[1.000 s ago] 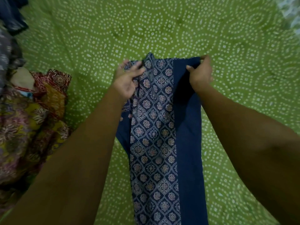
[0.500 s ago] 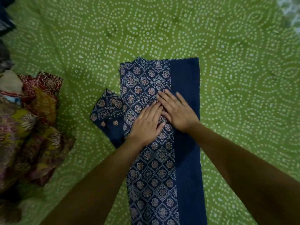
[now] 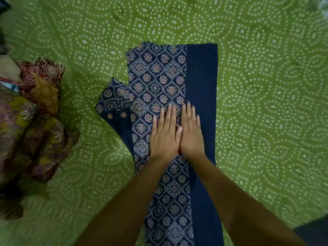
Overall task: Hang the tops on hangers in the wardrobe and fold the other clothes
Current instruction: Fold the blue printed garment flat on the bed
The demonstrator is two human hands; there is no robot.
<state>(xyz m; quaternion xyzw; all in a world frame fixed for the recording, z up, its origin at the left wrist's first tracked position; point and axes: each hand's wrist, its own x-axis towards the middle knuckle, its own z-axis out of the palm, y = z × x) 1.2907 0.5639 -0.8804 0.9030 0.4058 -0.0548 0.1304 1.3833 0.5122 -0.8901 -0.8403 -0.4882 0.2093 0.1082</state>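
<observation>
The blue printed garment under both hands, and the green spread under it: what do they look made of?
Blue printed garment: thin woven cloth, likely cotton, matte; it lies flat with crisp fold edges and no sheen, and has a plain navy panel. Green spread: also matte woven fabric, probably cotton, with a white dotted print and soft creases. Left hand and right hand press flat on the garment.

Surface: green spread with white dotted motifs fills the view (slightly rumpled at left). Light dim, even. Dark patch at lower right corner, unidentifiable.
</observation>
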